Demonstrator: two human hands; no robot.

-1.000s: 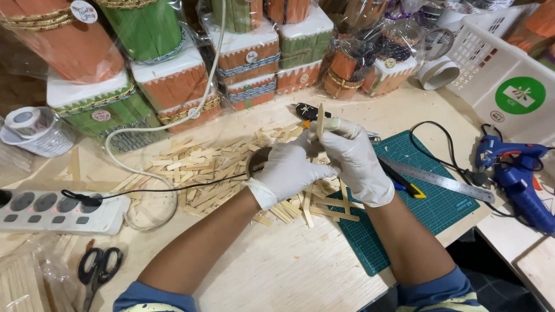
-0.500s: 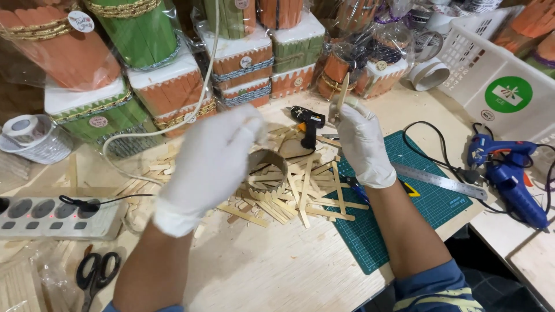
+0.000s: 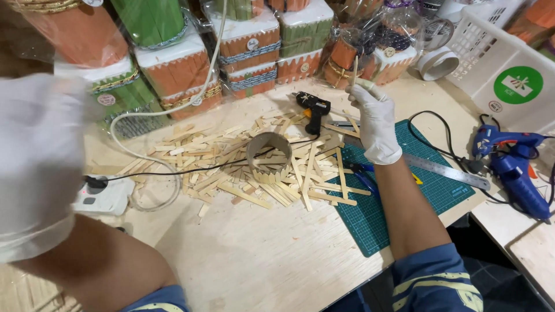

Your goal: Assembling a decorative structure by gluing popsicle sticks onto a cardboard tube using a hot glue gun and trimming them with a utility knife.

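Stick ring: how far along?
Done: sticks stand along the front of the cardboard ring. In hand: right hand holds one stick upright; left hand is raised, blurred. Left: the ring's upper wall is bare, and a pile of loose sticks remains.

Your left hand (image 3: 40,167) has lifted off the cardboard ring (image 3: 269,157); your right hand (image 3: 376,121) raised the wooden stick (image 3: 355,70).

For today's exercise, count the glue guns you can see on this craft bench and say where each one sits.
2: a black glue gun stands behind the scattered sticks near the right hand; a blue glue gun lies at the far right. Others may be hidden.
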